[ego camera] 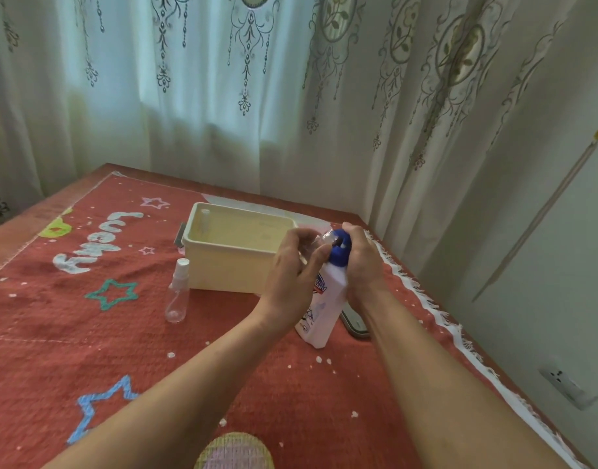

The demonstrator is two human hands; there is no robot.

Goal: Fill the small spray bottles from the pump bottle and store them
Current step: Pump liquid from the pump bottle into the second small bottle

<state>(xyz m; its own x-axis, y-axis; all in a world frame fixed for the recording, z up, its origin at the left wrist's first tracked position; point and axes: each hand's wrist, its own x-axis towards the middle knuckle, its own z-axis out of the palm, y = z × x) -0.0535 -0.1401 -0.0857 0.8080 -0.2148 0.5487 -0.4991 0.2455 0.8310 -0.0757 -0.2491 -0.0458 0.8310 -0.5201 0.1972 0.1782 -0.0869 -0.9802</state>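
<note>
**Pump bottle meets a small bottle beside the bin**

Head view: the pump bottle [319,309] leans on the red cloth [121,333], its base down just in front of the cream bin [223,272] and its blue pump head [339,253] uppermost. The right hand [361,262] curls over the pump head and grips it. The left hand [295,269] pinches a clear small bottle [324,237] between thumb and curled fingers, up at the spout. How full it is cannot be told.

A capped spare bottle [178,292] stands upright on the cloth near the bin's near left corner and looks empty. Another [204,220] stands inside the bin at its far left corner. A dark flat object [355,324] lies partly hidden behind the pump bottle.

The pump bottle is probably heavy with liquid and stiff-walled, and unsteady while tilted, so it is best held at the neck under the pump. The small bottle looks light and thin, and likely slick if soap runs. Hold it by the body without squeezing.
</note>
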